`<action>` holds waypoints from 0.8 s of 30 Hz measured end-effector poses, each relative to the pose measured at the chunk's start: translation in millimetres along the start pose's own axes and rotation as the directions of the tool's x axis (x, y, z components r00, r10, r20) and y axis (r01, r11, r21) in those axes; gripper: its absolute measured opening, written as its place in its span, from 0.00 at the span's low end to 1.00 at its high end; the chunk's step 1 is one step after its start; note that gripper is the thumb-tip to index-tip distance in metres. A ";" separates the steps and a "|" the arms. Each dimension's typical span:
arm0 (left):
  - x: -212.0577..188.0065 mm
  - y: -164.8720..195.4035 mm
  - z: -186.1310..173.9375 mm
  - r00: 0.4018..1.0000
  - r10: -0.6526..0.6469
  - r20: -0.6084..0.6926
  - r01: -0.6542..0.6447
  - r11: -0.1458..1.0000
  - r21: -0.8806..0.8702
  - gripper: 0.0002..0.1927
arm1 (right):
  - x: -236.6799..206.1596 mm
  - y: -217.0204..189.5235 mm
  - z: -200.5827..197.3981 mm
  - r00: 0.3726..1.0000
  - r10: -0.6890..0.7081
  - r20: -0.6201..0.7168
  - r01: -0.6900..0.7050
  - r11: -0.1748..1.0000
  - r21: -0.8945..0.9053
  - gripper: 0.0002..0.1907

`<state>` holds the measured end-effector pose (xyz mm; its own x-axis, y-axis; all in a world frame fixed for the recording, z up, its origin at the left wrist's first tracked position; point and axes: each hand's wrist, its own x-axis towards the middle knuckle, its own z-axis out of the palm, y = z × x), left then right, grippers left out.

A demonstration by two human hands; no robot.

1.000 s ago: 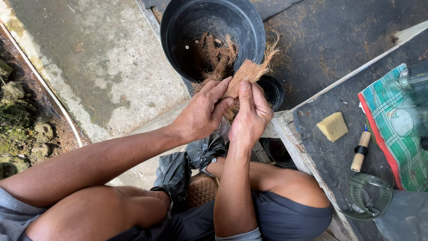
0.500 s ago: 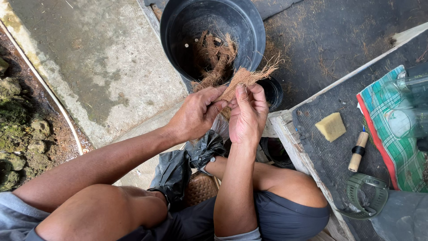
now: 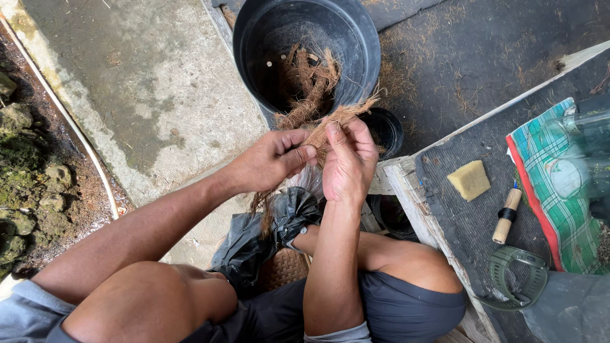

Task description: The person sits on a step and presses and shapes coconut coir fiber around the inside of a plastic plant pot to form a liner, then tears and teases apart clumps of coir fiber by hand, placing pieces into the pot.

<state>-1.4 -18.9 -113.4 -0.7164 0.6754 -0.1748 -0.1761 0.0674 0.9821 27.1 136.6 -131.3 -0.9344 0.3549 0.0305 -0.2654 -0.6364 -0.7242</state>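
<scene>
My left hand (image 3: 270,159) and my right hand (image 3: 348,160) both grip a tuft of brown coconut fibre (image 3: 340,117), held just over the near rim of a large black plastic pot (image 3: 254,38). The fingers of both hands pinch the fibre from either side, and strands stick out toward the upper right. More loose brown fibre (image 3: 311,79) lies inside the pot. A few strands hang down below my left hand. A crumpled black plastic bag (image 3: 267,235) rests between my knees under the hands.
A small black pot (image 3: 386,130) stands right of the hands. On the dark board at right lie a yellow sponge (image 3: 469,180), a wooden-handled tool (image 3: 506,216), a green ring-shaped object (image 3: 516,278) and a checked cloth (image 3: 559,190). Mossy stones (image 3: 25,171) line the left edge.
My hands have shifted slightly and worked the fibre tuft between the fingers; the tuft looks a little thinner and more spread. The camera has moved a bit closer.
</scene>
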 end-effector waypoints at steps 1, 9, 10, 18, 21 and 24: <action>0.8 -0.9 -1.3 0.999 -0.032 0.012 0.032 0.999 -0.032 0.14 | -0.1 2.1 -1.2 1.000 -0.013 0.007 0.013 1.000 0.016 0.10; -1.2 -2.0 -7.2 0.986 -0.163 0.022 0.164 0.985 -0.046 0.18 | 2.3 3.4 1.9 1.000 -0.006 -0.018 0.007 1.000 0.026 0.11; -1.5 -2.1 -7.0 0.990 -0.142 0.018 0.143 0.988 -0.063 0.18 | 2.5 2.8 3.5 1.000 -0.004 -0.007 0.004 0.999 0.038 0.12; -2.1 1.3 -9.7 0.978 -0.180 0.108 0.207 0.921 -0.331 0.17 | 0.7 -3.2 -3.8 0.981 0.118 0.155 -0.125 0.991 0.037 0.24; -1.9 1.8 -8.7 0.974 -0.173 0.145 0.217 0.898 -0.383 0.16 | 2.2 -1.0 -11.5 0.973 0.127 0.194 -0.132 0.991 0.010 0.25; -1.2 1.7 -9.3 0.964 -0.201 0.174 0.254 0.889 -0.381 0.15 | 3.1 1.7 -14.6 0.973 0.131 0.190 -0.139 0.990 0.026 0.24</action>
<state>-7.0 -26.4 -112.2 -0.5375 0.7656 -0.3536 -0.5959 -0.0481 0.8016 27.2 146.6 -142.5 -0.9892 0.1313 0.0657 -0.1392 -0.6975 -0.7030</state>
